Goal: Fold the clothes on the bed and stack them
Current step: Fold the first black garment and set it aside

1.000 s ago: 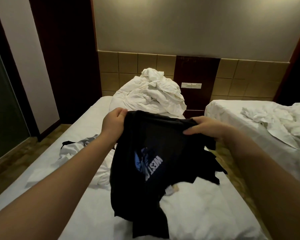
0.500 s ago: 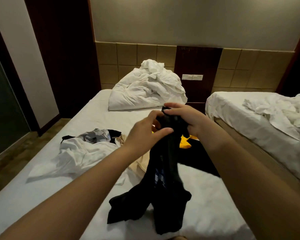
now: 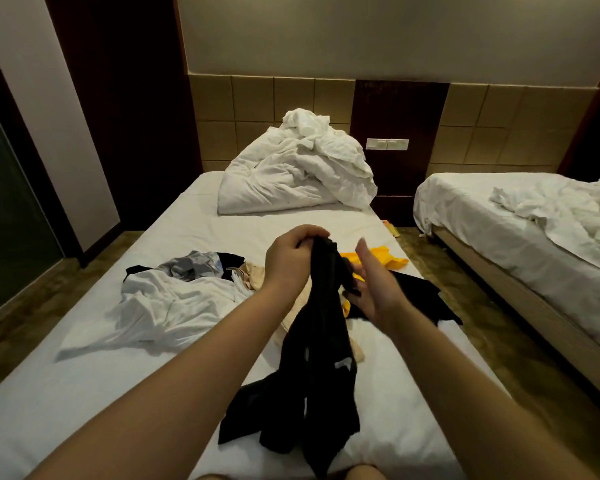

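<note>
A black T-shirt point(image 3: 312, 362) hangs bunched in a long strip over the white bed point(image 3: 66, 403), its lower end resting on the sheet. My left hand point(image 3: 291, 256) is closed around its top edge. Just to the right, my right hand point(image 3: 371, 289) has its fingers spread beside the strip, touching the cloth without gripping it. Unfolded clothes lie behind: a white garment point(image 3: 167, 306), a grey one point(image 3: 194, 265), a beige one point(image 3: 253, 277), a yellow one point(image 3: 385, 258) and another black one point(image 3: 420, 296).
A crumpled white duvet point(image 3: 298, 174) is heaped at the head of the bed. A second bed point(image 3: 520, 216) with rumpled sheets stands to the right across a narrow floor gap. A dark door and a glass panel are on the left.
The black T-shirt went from spread between both hands to gathered into one strip. My right hand has let go of the top and dropped lower, fingers spread. The view tilted down.
</note>
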The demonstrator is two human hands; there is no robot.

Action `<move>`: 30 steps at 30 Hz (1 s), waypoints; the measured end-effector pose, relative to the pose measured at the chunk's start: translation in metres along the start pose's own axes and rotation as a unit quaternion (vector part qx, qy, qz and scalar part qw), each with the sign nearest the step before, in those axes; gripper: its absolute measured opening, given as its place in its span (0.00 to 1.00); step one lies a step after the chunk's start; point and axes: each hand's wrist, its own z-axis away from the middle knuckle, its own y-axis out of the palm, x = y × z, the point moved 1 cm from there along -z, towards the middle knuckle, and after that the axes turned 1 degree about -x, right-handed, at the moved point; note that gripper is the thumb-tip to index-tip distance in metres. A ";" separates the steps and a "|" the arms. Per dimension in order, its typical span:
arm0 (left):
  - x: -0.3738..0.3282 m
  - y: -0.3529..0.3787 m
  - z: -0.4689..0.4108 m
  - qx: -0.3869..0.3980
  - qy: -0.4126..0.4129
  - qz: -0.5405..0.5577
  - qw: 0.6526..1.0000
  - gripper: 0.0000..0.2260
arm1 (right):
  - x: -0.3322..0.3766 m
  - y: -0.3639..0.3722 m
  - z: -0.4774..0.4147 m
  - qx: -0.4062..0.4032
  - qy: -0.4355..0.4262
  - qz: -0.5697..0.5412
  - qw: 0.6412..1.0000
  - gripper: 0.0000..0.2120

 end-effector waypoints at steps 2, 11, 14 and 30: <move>-0.001 -0.001 -0.007 -0.006 -0.028 0.025 0.999 0.14 | -0.020 0.002 0.008 -0.016 -0.053 0.032 0.998 0.27; -0.020 -0.011 -0.013 -0.034 -0.026 0.120 0.992 0.17 | -0.044 0.014 0.008 -0.048 -0.238 0.255 0.936 0.07; -0.022 -0.025 -0.016 -0.039 -0.006 0.050 0.998 0.21 | -0.034 0.011 0.008 -0.040 -0.229 0.198 0.952 0.04; -0.039 -0.026 -0.006 0.123 0.089 -0.206 0.967 0.08 | 0.078 0.036 0.019 0.093 -0.173 0.277 0.941 0.11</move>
